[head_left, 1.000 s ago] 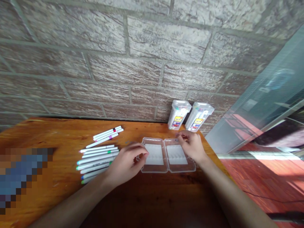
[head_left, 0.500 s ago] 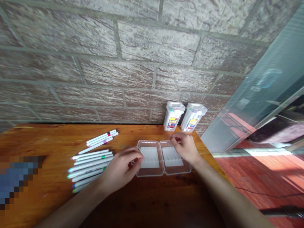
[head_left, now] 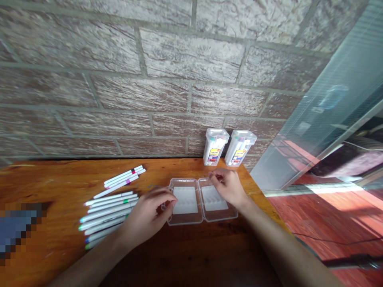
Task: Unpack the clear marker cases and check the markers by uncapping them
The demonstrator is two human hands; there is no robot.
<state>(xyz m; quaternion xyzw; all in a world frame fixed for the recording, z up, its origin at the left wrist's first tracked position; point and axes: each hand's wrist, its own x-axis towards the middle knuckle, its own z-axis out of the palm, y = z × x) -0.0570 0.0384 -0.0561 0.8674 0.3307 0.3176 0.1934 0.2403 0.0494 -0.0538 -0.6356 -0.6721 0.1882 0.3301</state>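
A clear plastic marker case (head_left: 191, 217) lies open and flat on the wooden table (head_left: 194, 259), both halves showing white inserts. My left hand (head_left: 146, 217) has its fingers curled on the case's left edge. On the far edge of the right half, my right hand (head_left: 229, 187) rests with pinched fingertips. White markers with coloured caps (head_left: 109, 211) lie in a row just left of my left hand. A smaller group of markers (head_left: 124, 177) lies farther back.
Two closed clear cases full of markers (head_left: 215, 146) (head_left: 240, 147) stand upright against the brick wall (head_left: 149, 87). A glass pane (head_left: 323, 119) runs along the table's right edge. A blurred-out patch (head_left: 18, 231) covers the near left of the table.
The view has shifted, so everything sits a little lower and to the left. Both hands stay on the open case in about the same grip.
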